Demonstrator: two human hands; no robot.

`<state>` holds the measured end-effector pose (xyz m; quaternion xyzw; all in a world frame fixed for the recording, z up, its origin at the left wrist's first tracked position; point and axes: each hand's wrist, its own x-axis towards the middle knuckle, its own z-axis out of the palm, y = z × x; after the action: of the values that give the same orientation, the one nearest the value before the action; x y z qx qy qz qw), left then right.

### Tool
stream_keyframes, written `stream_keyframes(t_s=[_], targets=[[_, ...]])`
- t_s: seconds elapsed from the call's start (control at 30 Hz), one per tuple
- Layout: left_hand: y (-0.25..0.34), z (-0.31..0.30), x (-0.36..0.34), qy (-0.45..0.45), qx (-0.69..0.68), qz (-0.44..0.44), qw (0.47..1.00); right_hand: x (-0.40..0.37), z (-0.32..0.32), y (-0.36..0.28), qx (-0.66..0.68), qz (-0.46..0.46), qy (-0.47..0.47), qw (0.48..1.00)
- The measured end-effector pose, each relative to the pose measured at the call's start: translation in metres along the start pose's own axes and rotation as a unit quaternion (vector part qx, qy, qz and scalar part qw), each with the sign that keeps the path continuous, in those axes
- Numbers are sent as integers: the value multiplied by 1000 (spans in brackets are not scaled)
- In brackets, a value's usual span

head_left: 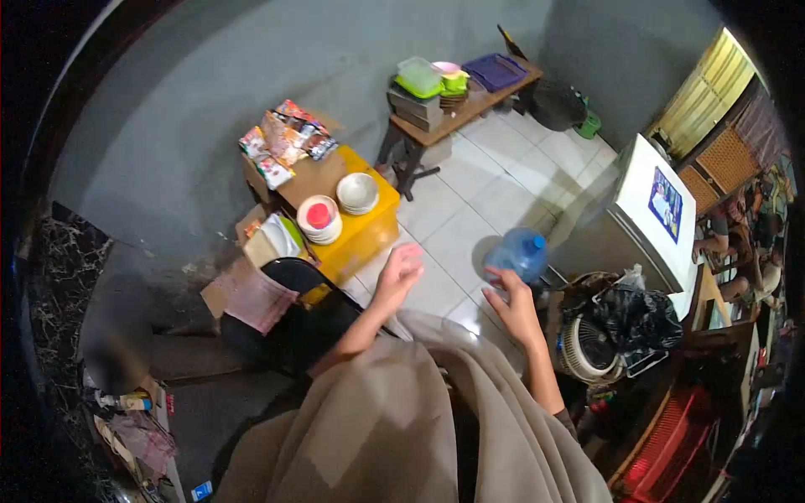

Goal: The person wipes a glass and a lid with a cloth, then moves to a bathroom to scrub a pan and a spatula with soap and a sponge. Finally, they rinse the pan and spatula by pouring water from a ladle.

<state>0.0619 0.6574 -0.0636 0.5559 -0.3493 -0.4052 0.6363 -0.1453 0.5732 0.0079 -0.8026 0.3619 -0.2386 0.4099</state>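
Blue jug [520, 254] near right hand [513, 306]; fridge [641, 199], black bag [641, 318] rightward.

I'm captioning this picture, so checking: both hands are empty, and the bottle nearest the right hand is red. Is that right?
The colour is wrong: in the head view, the bottle nearest the right hand is blue. That hand and the left hand are empty.

My L hand [397, 275] & R hand [515, 306] are up in front of me, apart, L slightly farther fwd w/ fingers [409, 255] loosely bent, R w/ thumb [493, 300] spread, L forearm [360, 335] & R forearm [545, 377] angled fwd & inward.
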Motion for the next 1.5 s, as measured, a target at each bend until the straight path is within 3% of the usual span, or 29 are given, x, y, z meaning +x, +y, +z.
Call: stream_keyframes(t_s=[0.13,0.2,0.3,0.43,0.53,0.6,0.67,0.73,0.8,1.03,1.2,1.27,1.43,1.5], targets=[[20,42,47,-20,83,42,995,25,-28,37,93,15,26,995],[18,41,71,-30,187,130,973,43,-32,58,110,19,33,993],[4,31,107,21,158,95,983,81,-37,81,163,73,17,984],[-11,0,167,72,126,42,989,161,-51,104,155,56,-10,986],[-17,-20,242,105,98,15,990,237,-63,120,100,23,3,995],[-22,-29,309,100,64,2,993,293,-77,123,93,55,13,994],[-30,-23,368,114,85,-40,989,332,-90,124,-19,-8,44,999],[-12,14,433,86,91,-67,990,370,-108,135,-80,-30,64,994],[-22,40,489,-54,79,36,995,396,-126,141,-33,25,48,998],[-24,200,622,-257,80,-29,963,443,-216,220,-7,129,152,980],[-41,287,721,-322,76,-31,943,483,-291,296,8,186,229,955],[-40,323,762,-319,67,-81,942,510,-332,313,5,185,249,951],[-34,420,856,-344,62,18,937,585,-417,354,-36,163,286,944],[-23,454,880,-336,57,10,940,611,-440,363,-41,142,310,939]])
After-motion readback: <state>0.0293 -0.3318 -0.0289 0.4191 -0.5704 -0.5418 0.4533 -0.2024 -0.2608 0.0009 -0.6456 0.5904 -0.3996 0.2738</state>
